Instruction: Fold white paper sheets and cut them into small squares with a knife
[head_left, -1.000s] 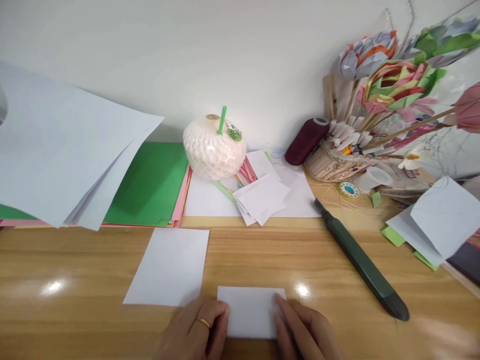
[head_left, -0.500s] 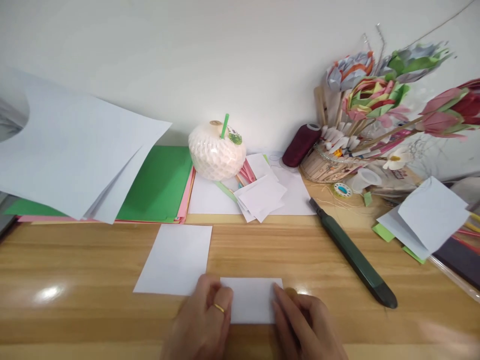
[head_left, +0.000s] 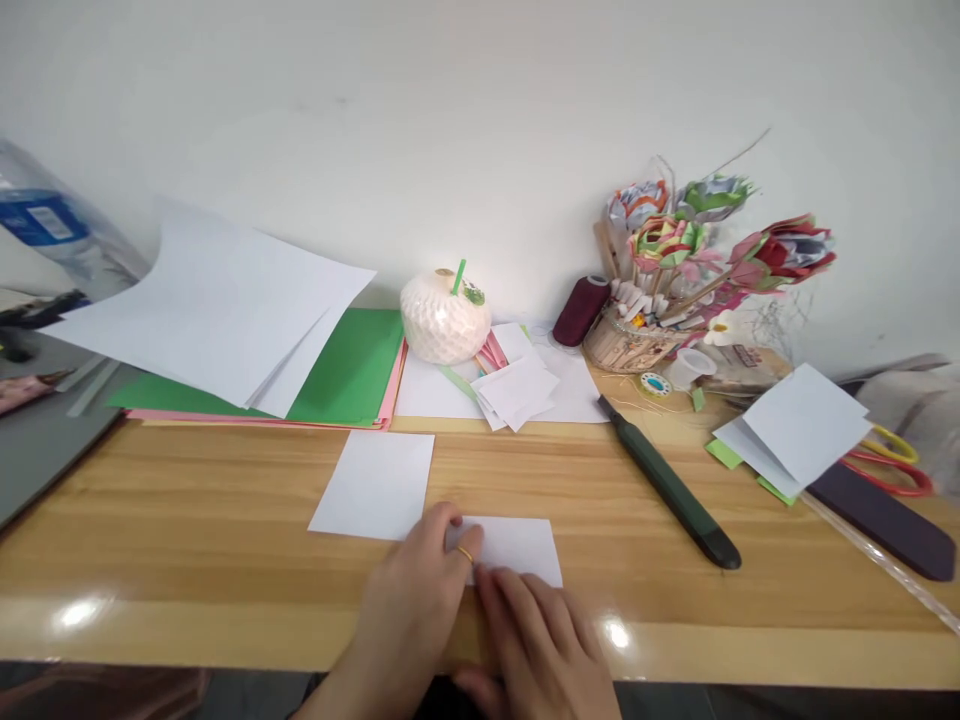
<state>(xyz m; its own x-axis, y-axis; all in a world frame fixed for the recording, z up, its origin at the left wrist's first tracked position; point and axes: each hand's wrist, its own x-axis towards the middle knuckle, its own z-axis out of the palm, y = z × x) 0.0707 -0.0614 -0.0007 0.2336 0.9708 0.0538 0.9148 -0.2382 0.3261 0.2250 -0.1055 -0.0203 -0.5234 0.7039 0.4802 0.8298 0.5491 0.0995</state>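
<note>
A white paper rectangle (head_left: 517, 545) lies on the wooden table in front of me. My left hand (head_left: 427, 580), with a gold ring on one finger, presses on its left end with thumb and fingers close together. Fingertips of my right hand (head_left: 532, 630) rest on the near edge of the same paper, close to my left fingers; this hand is flat with its fingers stretched out. A larger white sheet (head_left: 375, 485) lies just beyond my left hand.
Behind are green sheets under white paper (head_left: 225, 300), a white fruit-shaped object (head_left: 446, 318), small paper pieces (head_left: 516, 390), a maroon thread spool (head_left: 582, 312) and a basket (head_left: 630, 345) of paper flowers. To the right lie a dark green cutter (head_left: 675, 490) and white squares (head_left: 810, 420).
My right hand has moved from the paper's right end to its near edge, beside my left hand. My left hand reaches further over the paper. The camera view has shifted.
</note>
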